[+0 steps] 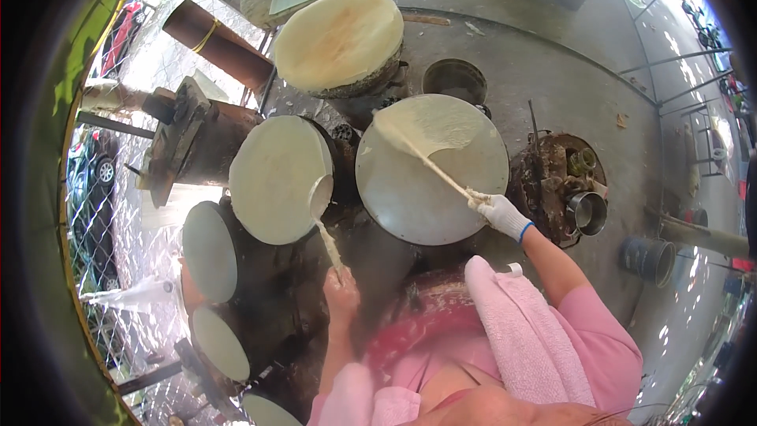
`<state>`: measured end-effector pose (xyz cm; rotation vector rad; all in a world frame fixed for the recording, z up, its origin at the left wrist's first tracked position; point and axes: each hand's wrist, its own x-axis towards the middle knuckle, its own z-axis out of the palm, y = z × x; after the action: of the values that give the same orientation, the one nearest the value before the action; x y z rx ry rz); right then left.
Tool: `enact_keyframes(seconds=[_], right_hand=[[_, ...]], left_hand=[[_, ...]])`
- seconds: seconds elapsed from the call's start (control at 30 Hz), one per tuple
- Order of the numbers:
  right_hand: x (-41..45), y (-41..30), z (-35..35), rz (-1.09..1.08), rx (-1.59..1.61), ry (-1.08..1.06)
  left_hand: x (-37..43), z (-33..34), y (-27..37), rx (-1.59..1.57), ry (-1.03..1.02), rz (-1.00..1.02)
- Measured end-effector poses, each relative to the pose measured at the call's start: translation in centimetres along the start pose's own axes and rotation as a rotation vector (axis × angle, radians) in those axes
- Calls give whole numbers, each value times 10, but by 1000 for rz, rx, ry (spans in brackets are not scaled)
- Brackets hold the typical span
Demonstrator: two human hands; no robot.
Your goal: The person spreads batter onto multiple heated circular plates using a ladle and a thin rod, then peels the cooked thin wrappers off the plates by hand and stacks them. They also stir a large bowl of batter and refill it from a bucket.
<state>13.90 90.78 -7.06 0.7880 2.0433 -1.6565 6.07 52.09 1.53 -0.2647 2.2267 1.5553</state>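
Observation:
My right hand [504, 216], in a white knit glove with a blue cuff, grips a batter-coated wooden stick [445, 174]. The stick's far end lies in pale batter [434, 121], which covers the far part of a round flat griddle [408, 195]. The griddle's near part is bare grey metal. My bare left hand [342, 294] is closed around the batter-caked handle of a ladle [321, 195]. Its bowl is over the right edge of a second griddle, which a pale batter sheet [275, 177] covers. What the bowl holds is unclear.
A browned round sheet [343, 38] covers a griddle at the back. Between the griddles and a stand [559, 171] with a metal pot [585, 214] is concrete floor. A dark bucket [454, 80] stands behind; more round griddles [210, 251] line the left. A blue bucket [647, 261] is far right.

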Motion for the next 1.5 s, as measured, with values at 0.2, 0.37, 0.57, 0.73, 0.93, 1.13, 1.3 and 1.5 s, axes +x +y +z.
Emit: enact_keyframes(seconds=[0.2,0.37,0.57,0.73,0.93,1.13,1.3,1.5], right_hand=[[29,-9,-87,-136,59,121],[26,-9,-62,2,57,-259],[79,-9,-117,-296,83,-7],[61,-15,-89,-106,-112,-375],[81,-30,-121,-284,-209,-240],[67,-51,-105,-126,-323,-522],[64,-7,-145,-253,-223,-337],[90,-35,-108,-282,-359,-455]], left_hand=[[-22,24,3,-72,45,-40],[-32,33,-16,-35,111,-50],[-27,43,9,65,181,-28],[-39,44,-11,16,202,-134],[-45,46,-30,75,248,-143],[-3,45,-32,557,329,117],[32,56,-25,757,242,156],[23,66,-23,1077,79,177]])
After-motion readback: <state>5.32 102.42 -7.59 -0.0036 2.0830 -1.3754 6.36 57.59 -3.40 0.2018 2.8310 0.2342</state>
